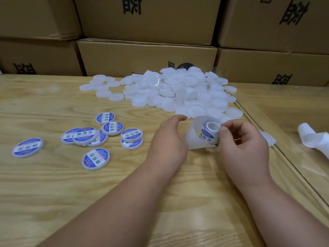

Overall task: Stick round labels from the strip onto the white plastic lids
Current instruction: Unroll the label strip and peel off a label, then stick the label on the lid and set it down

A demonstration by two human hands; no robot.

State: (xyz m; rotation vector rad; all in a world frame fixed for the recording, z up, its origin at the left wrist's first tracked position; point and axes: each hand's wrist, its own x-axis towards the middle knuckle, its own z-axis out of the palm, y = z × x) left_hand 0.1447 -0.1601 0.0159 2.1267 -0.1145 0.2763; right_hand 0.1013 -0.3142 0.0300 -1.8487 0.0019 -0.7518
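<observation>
Peeling step: right hand (244,139) pinching label strip (208,134); left hand (169,138) relaxed, holding nothing. Next: free 1 label, fetch blank lid from pile (178,90).

The heaped plastic lids (178,90) toward the table's far edge were plain translucent white, while the labelled lids (96,136) nearer the left edge carried round labels with a blue ring, a white middle band and green characters. The table (53,184) was pale yellow wood with darker wavy grain. The cardboard boxes (146,56) beyond its far edge were brown with black printed characters, and the curled label strip (197,138) was white, showing one blue, white and green label.
</observation>
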